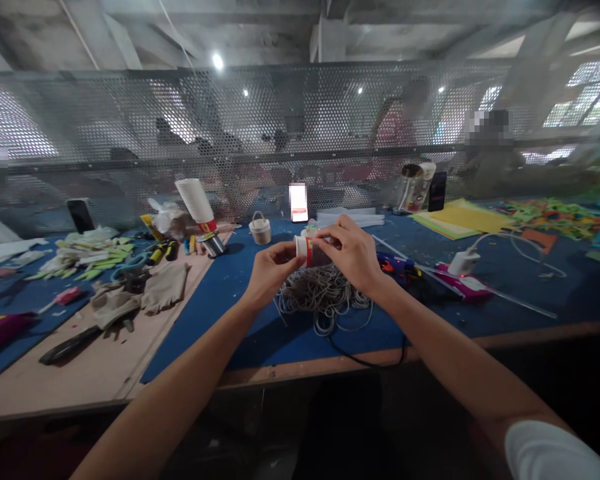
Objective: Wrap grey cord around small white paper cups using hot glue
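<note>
A small paper cup [301, 249], white with a red and yellow band, lies sideways in the air above the blue mat. My left hand [275, 267] holds it from the left, thumb and fingers closed around its white end. At the banded side, my right hand [353, 253] has its fingertips pinched together against the cup; whether they also hold something small cannot be made out. Just below both hands is a loose heap of grey cord [325, 293]. Behind the cup stands a small object [311, 229] with a pale green loop, partly hidden.
A little cup basket with a handle [261, 231], a tall cup stack [195, 203] and a lit phone [299, 202] stand behind. Gloves [165, 288] and scissors lie left. To the right are a blue glue gun [397, 267], a white charger [464, 263] and yellow sheets [467, 217].
</note>
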`<state>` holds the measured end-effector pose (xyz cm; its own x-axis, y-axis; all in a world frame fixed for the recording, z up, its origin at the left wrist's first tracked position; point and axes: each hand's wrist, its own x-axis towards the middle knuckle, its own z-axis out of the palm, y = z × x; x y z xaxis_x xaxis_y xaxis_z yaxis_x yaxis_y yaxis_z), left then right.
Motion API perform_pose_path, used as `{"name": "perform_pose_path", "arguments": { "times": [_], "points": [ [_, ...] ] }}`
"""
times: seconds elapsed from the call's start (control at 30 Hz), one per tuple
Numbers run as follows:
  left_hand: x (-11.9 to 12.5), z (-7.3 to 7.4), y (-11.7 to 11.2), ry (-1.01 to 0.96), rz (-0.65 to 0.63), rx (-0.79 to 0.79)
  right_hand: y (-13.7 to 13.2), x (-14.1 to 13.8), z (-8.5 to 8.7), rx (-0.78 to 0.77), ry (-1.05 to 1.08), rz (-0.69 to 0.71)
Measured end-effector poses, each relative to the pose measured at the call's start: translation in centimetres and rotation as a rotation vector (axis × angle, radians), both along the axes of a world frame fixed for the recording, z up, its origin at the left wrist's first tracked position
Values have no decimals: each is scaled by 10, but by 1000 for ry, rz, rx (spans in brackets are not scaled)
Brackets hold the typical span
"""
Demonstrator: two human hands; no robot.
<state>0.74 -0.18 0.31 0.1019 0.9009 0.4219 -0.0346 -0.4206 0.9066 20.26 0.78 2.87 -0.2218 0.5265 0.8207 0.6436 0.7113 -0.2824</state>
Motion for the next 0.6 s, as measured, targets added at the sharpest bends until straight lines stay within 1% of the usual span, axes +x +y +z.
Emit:
{"name": "perform_pose_path", "arguments": {
  "times": [0.3, 0.6],
  "points": [
    [-1, -2, 1, 9, -17, 15, 1, 1, 1, 11, 1, -14],
    [-1, 0, -1, 22, -26, -9, 2, 2, 1, 10, -2, -5]
  ]
}}
